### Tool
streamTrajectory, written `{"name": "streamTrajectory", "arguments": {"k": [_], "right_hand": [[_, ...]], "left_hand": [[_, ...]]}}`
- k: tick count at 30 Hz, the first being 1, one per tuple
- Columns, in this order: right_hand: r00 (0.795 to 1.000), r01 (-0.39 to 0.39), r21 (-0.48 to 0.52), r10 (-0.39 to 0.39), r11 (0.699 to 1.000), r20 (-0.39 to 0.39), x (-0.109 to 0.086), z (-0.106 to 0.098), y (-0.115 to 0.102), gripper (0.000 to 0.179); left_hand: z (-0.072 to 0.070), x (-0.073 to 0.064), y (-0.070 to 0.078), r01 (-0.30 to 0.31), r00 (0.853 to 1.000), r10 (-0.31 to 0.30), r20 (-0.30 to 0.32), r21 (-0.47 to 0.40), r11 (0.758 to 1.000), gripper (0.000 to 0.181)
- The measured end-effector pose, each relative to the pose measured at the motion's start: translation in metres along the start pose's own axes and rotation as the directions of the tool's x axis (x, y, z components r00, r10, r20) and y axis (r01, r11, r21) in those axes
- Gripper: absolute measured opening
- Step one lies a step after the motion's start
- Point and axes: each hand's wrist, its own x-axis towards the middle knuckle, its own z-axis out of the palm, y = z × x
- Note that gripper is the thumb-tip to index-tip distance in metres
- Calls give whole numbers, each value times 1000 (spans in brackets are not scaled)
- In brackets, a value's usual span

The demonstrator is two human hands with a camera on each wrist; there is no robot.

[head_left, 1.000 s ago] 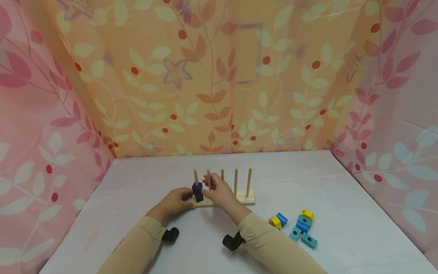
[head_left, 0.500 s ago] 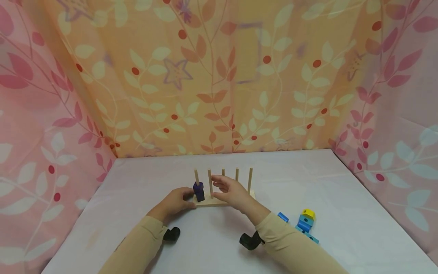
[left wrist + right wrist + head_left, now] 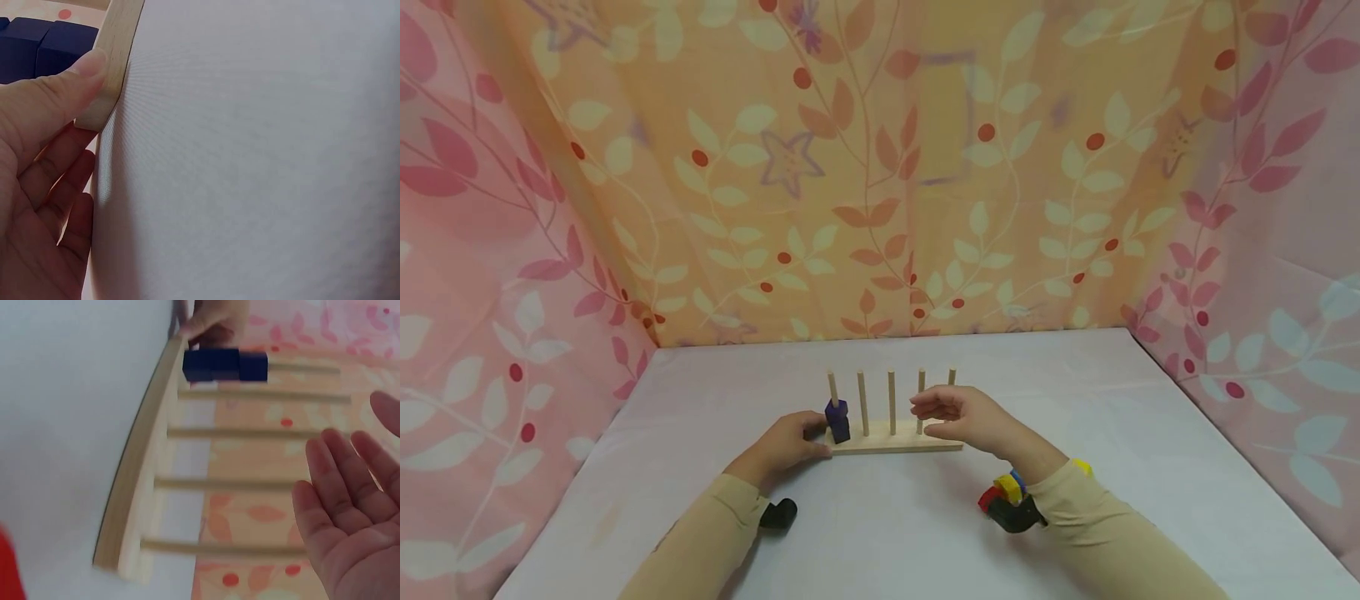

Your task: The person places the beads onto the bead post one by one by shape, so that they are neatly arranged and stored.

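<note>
One Peg Filled, Four Stand Bare

A person in tan sleeves steadies a wooden peg rack (image 3: 898, 447) on a white tabletop (image 3: 880, 533), the left hand (image 3: 788, 442) pinching the rack's left end between thumb and fingers. The right hand (image 3: 976, 418) is raised by the rack's other end, its fingers side by side and gently bent, thumb apart, holding nothing; whether it brushes a peg cannot be told.

A stack of dark blue blocks (image 3: 837, 422) sits threaded on the leftmost peg (image 3: 832, 383), whose top stands free above it. The work looks to be in its early stages: that single peg is occupied, while the four other pegs (image 3: 892, 404) carry nothing. Off the rack, near the right forearm, lie a red block (image 3: 988, 498), a yellow block (image 3: 1008, 489) and a blue block (image 3: 1018, 481), with more yellow partly hidden by the sleeve.

No brand, label or lettering can be read; the leafy curtain (image 3: 1037, 250) behind bears only printed foliage and purple outlines, including a star.
</note>
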Motion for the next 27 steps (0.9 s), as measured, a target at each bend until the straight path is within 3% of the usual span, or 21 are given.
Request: {"name": "streamTrajectory", "arguments": {"k": [7, 12, 22, 27], "right_hand": [[998, -58, -42, 58, 997, 2, -28, -33, 16, 41], [992, -128, -64, 129, 990, 16, -46, -46, 28, 43], [963, -157, -137, 182, 978, 197, -64, -52, 52, 34], [937, -194, -162, 232, 967, 263, -69, -52, 56, 31]], "left_hand": [[-1, -2, 3, -3, 1000, 3, 5, -9, 1000, 51], [-1, -1, 2, 8, 1000, -8, 5, -11, 1000, 51], [0, -2, 1, 0, 1000, 0, -6, 18, 1000, 51], [0, -2, 2, -2, 1000, 2, -5, 19, 1000, 51]]}}
